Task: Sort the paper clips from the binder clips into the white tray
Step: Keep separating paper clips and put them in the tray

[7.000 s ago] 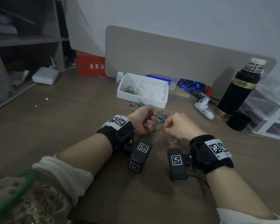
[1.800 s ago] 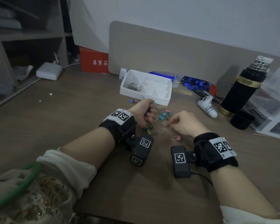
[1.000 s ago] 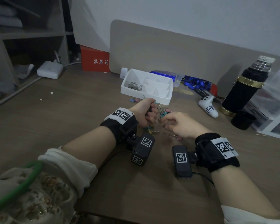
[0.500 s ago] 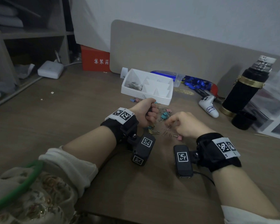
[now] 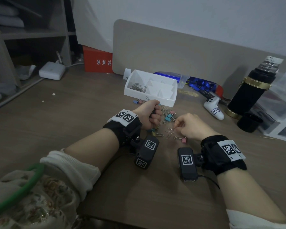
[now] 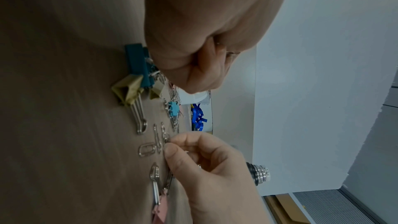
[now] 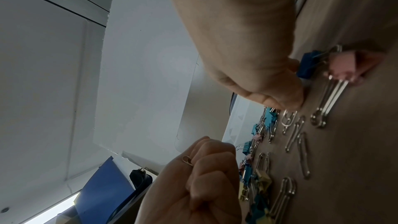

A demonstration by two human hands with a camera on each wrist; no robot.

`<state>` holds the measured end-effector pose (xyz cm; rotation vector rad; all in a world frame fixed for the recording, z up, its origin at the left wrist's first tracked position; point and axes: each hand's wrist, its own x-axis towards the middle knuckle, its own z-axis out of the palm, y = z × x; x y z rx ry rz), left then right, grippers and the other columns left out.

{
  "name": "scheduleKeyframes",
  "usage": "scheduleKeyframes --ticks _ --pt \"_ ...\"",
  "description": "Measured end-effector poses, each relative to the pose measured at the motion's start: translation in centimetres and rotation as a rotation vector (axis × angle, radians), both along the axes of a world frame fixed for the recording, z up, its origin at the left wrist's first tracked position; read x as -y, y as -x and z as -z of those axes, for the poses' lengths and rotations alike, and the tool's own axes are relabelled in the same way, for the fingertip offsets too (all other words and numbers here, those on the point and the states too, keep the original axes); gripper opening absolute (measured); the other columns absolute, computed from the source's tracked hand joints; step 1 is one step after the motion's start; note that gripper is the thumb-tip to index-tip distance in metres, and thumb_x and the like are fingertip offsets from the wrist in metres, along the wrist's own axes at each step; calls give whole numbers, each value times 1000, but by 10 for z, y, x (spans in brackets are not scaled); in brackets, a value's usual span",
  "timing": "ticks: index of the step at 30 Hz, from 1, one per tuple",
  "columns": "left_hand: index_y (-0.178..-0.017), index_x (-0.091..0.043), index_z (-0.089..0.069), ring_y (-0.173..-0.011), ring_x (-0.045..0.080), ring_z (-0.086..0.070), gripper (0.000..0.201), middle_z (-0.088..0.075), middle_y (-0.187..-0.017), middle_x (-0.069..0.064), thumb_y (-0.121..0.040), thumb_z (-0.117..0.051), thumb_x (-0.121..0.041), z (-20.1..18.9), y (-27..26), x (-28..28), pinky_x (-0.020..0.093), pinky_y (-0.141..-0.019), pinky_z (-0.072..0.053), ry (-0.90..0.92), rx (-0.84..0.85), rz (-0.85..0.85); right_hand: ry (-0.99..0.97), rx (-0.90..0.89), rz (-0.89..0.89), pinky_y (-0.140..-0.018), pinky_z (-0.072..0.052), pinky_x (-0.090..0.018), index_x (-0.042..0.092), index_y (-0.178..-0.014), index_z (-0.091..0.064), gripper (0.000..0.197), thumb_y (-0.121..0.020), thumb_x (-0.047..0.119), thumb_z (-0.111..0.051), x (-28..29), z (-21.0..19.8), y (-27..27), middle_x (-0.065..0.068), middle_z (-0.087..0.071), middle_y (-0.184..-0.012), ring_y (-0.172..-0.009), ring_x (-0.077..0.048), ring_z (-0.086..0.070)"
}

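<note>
Wood-grain desk (image 5: 73,123) took up most of my view, with the white tray (image 5: 149,98) standing at its far side, paper clips (image 5: 138,86) already heaped in its left compartment (the other cells looked bare). Just in front of the tray lay the mixed scatter of binder clips (image 5: 168,117) and loose wire clips, kept close, I judged, so each transfer stayed short. My left hand (image 5: 149,115) was balled into a fist, a clip end peeking between the fingers (image 7: 212,156), apparently serving as a holding pouch for a batch. My right hand (image 5: 191,127) was curled down at the desk, thumb and forefinger tips (image 6: 172,149) closing on a single paper clip (image 6: 164,135) among the strays.
</note>
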<state>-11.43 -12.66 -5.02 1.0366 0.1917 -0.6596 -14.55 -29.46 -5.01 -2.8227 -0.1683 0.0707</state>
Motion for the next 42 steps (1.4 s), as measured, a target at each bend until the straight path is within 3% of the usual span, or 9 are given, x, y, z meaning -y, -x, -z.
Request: scheduleKeyframes --ticks 5,7,10,13,16,20,27,36,42 --pt "-56 -22 -31 -28 5 -20 43 -27 -44 -8 -99 -36 -30 0 1 0 14 -26 -13 -5 -1 -2 -6 -29 -4 -58 -49 -18 18 -73 -67 17 -86 8 -62 -1 0 1 7 -66 -71 -50 -5 -65" --pt "-56 -22 -31 -28 5 -20 43 -27 -43 -8 -99 -36 -29 0 1 -1 14 -26 -13 -7 0 -1 -26 -16 -9 -51 -46 -13 17 -73 -67 16 -86 9 -62 -1 1 0 7 -66 -68 -47 -5 -63" --pt "-57 -22 -31 -28 5 -21 43 -28 -43 -8 -99 -36 -29 0 1 0 14 -26 -14 -10 1 -1 -64 26 -6 -43 -37 -8 16 -73 -66 14 -87 19 -68 -1 1 0 6 -64 -66 -56 -12 -65" --pt "-57 -22 -31 -28 5 -21 43 -27 -42 -8 -99 -36 -30 -1 1 0 14 -26 -14 -8 4 4 -146 26 -27 -44 -44 -14 15 -81 -66 20 -86 34 -70 -2 1 2 0 -68 -76 -55 -15 -67" --pt "-57 -22 -30 -27 5 -20 43 -27 -43 -8 -98 -36 -29 -1 2 0 14 -25 -14 2 -3 10 -175 -71 -68 -42 -44 -19 17 -93 -63 31 -79 41 -76 -5 0 5 0 -66 -90 -40 -4 -58" --pt "-57 -23 -30 -27 5 -20 42 -26 -42 -8 -98 -36 -29 -2 1 0 14 -25 -14 -6 -3 12 -179 -137 -89 -41 -42 -18 17 -98 -59 39 -71 33 -83 -6 2 4 -3 -61 -101 -33 0 -49" --pt "-57 -23 -30 -27 5 -20 42 -26 -42 -8 -99 -35 -29 -2 2 0 13 -26 -13 -14 13 15 -263 -104 -96 -36 -42 -18 18 -80 -61 19 -77 22 -80 -5 7 0 -1 -59 -79 -33 1 -49" --pt "-57 -23 -31 -28 6 -21 42 -26 -45 -8 -98 -37 -30 -1 0 0 13 -26 -15 -12 3 9 -197 -54 -68 -38 -41 -17 15 -83 -64 20 -84 32 -72 -5 4 2 -3 -66 -80 -33 -5 -54" --pt "-58 -23 -31 -28 6 -21 42 -27 -44 -8 -99 -36 -31 -1 0 0 14 -27 -14 -13 1 16 -168 -116 -81 -40 -43 -17 11 -88 -65 11 -84 16 -74 -3 2 2 -7 -65 -90 -34 -2 -53"
